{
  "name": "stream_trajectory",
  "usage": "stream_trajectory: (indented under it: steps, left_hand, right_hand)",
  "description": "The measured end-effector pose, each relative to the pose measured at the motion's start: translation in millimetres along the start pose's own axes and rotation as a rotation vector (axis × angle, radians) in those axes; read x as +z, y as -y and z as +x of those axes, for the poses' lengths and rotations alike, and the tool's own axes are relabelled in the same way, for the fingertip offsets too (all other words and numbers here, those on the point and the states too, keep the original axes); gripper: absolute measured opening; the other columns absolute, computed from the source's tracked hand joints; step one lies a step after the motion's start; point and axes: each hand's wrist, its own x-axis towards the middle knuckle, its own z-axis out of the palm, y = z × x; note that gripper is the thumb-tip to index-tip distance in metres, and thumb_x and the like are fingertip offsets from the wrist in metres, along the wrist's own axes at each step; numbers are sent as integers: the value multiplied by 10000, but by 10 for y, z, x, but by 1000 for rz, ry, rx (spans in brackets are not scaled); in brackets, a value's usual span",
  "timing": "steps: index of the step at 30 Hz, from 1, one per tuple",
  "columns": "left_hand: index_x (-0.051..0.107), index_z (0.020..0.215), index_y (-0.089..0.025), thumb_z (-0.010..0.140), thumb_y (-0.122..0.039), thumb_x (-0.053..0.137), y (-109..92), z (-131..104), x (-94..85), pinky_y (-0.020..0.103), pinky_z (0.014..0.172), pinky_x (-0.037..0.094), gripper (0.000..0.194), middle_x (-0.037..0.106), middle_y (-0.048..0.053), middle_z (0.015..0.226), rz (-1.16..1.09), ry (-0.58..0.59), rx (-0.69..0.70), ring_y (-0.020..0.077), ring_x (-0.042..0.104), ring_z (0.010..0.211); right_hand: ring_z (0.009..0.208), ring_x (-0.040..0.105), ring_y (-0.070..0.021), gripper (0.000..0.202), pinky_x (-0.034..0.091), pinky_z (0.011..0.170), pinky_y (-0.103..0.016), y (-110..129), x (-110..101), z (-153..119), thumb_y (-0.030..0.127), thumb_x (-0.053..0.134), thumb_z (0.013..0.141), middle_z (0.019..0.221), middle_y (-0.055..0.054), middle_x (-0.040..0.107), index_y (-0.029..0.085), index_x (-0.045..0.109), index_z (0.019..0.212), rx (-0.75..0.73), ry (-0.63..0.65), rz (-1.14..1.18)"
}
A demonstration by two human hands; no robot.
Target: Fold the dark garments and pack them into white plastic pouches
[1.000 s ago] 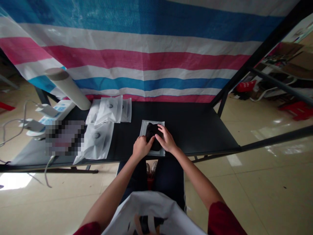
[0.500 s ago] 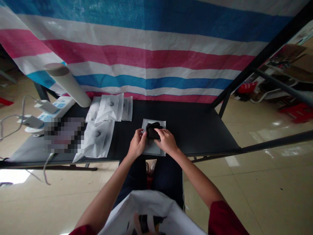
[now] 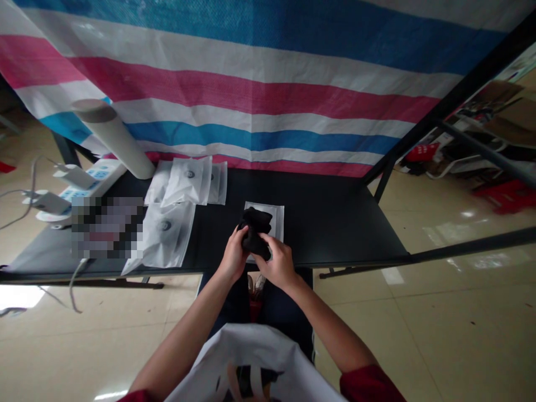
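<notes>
A crumpled black cloth item (image 3: 256, 222) is held between both hands, above the front part of the table. My left hand (image 3: 235, 252) grips its left side, fingers closed on it. My right hand (image 3: 277, 261) pinches its lower right end. Beneath and behind it a flat, translucent white bag (image 3: 276, 220) lies on the black table (image 3: 330, 218); the cloth and hands cover part of it. To the left lie several frosted bags with round dark marks, among them a near one (image 3: 167, 237) and a far one (image 3: 188, 181).
At the back left stands a pale bottle (image 3: 119, 142) beside a power strip (image 3: 98, 181) with plugs and cables. A pixelated flat object (image 3: 109, 226) lies in front of the strip. A striped sheet (image 3: 251, 100) hangs behind the table, and a dark metal frame (image 3: 473, 244) extends right.
The black cloth has come up off the bag toward me and opened out. Both hands have closed on it, the right one shifting lower and to the left.
</notes>
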Motion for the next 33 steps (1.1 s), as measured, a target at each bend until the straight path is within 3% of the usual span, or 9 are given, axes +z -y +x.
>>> stream_trajectory:
  steps: [5,10,15,20,23,26,29,33]
  left_hand:
    - [729,1007,-147,676,-397,674,-80,-17,-65,207,679,468,418,728,41,961,68,109,36,162,637,848]
    - [742,879,-128,660,-465,714,-43,-12,-67,220,624,458,403,722,41,784,83,64,11,178,651,769]
    - [720,1008,-124,707,-537,704,49,-76,-28,280,793,509,511,735,86,956,97,81,168,220,675,922]
    - [683,1115,-156,562,-361,866,40,-175,5,299,863,506,618,717,74,1029,405,96,398,230,666,966]
    - [691,1087,-158,601,-362,847,22,-197,23,322,901,501,549,716,75,1029,467,118,436,241,664,988]
    - [694,1076,-163,632,-379,828,4,-225,41,348,906,505,512,716,82,1031,485,171,428,258,666,991]
    - [706,1045,-167,641,-382,823,-35,-279,75,397,933,496,473,718,102,1028,555,321,393,290,662,1011]
    - [714,1017,-190,668,-393,808,-60,-268,150,427,1070,378,415,680,121,1124,706,610,517,312,546,1211]
  right_hand:
    - [943,668,-252,363,534,826,-361,77,-85,10,344,584,896,1041,-103,699,204,592,1231,82,82,113]
    - [1012,573,-253,264,478,929,-402,81,-63,87,348,604,864,1002,-92,613,191,677,1063,168,-55,106]
    - [1092,560,-244,194,453,986,-372,22,47,112,353,680,782,1089,-79,545,191,722,880,388,-159,389]
    - [1132,571,-256,215,447,1004,-369,38,46,64,341,712,748,1141,-73,584,199,733,908,467,-182,603]
    - [1128,589,-252,251,458,998,-365,58,11,10,359,726,743,1150,-63,621,207,710,943,500,-159,674]
    - [1134,594,-238,502,475,985,-372,40,-65,-52,381,758,723,1201,-64,628,240,605,1180,501,-154,654]
    - [1118,611,-234,781,503,947,-384,-36,-210,-118,395,806,668,1224,-69,629,257,462,1356,516,-20,710]
    - [1067,635,-260,527,519,911,-395,-195,-417,-251,422,789,694,1091,-57,702,202,651,1153,535,272,755]
